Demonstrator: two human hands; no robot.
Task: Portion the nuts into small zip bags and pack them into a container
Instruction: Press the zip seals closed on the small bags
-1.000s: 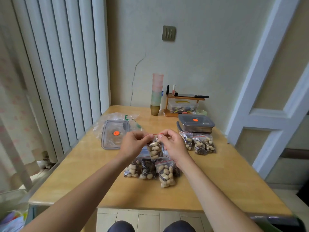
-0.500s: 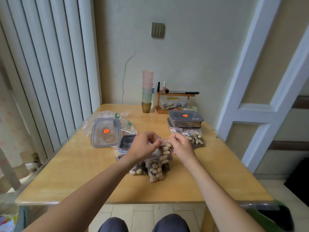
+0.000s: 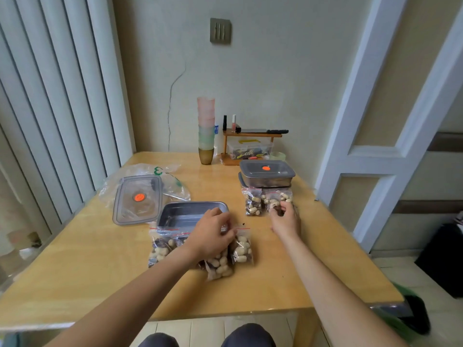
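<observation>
While the right hand (image 3: 285,216) grasps a small clear zip bag of pale nuts (image 3: 276,200), the tray waits to its left.
The open grey metal tray (image 3: 190,215) lies just beyond the left hand (image 3: 213,236), which pinches another bag (image 3: 220,265).

Table (image 3: 82,279): nut bags (image 3: 241,249), tins (image 3: 266,175).

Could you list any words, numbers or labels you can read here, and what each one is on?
"3", in green, on the clear plastic bag under the loose lid.
Orange round stickers on that lid and on the closed container: marks too small to read.
Nothing else legible.
</observation>
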